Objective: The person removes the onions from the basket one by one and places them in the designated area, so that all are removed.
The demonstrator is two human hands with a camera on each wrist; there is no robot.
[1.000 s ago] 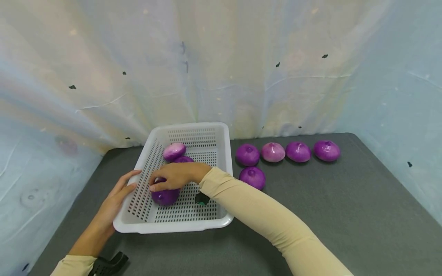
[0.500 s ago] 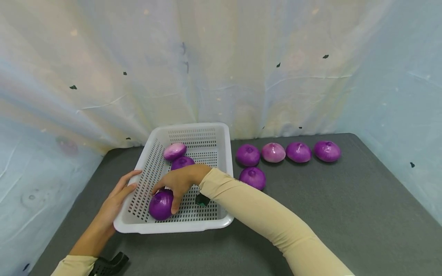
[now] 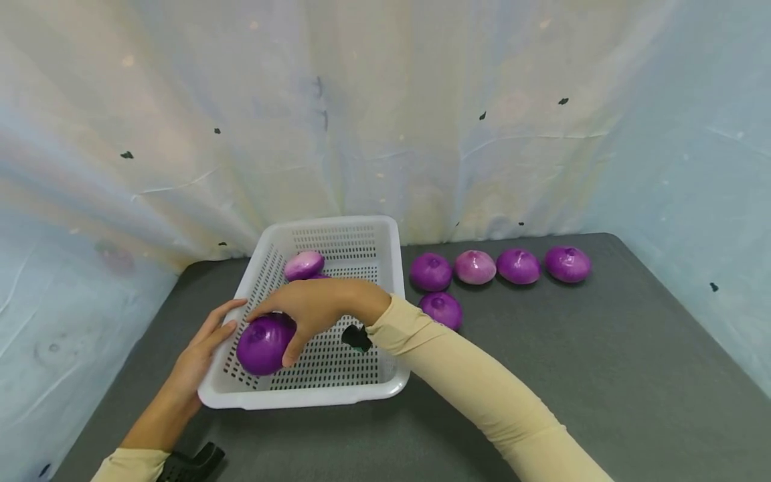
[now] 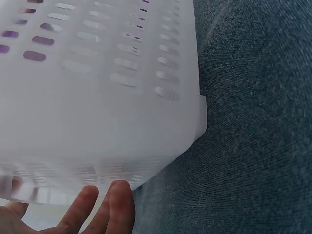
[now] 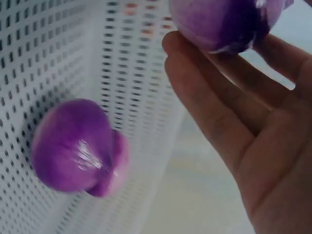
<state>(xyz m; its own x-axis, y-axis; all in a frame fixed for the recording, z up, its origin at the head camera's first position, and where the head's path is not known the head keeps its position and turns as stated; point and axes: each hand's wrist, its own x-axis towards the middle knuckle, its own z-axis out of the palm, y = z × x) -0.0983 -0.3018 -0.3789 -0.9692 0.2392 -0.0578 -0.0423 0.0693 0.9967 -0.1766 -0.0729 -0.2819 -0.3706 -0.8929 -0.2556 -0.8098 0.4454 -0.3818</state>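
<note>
My right hand (image 3: 322,304) grips a purple onion (image 3: 263,346) over the front left part of a white perforated plastic basket (image 3: 301,399). In the right wrist view this onion (image 5: 226,24) lies between thumb and fingers at the top edge. Two other onions sit in the basket: a paler one (image 3: 304,265) and a darker one (image 5: 73,146), which my right hand mostly hides in the head view. My left hand (image 3: 199,351) rests on the basket's left rim. Seen from the left wrist, its fingers (image 4: 119,204) lie fairly straight beside the outer wall.
Right of the basket, several onions stand in a row at the back of the grey table (image 3: 572,375), among them a pinkish one (image 3: 476,267). Another onion (image 3: 442,309) is in front of the row's left end. A pale plastic sheet (image 3: 385,120) hangs behind.
My right hand has shifted its hold on the onion, then moved left with it, and the onion looks larger and higher. The left hand and the basket have stayed put.
</note>
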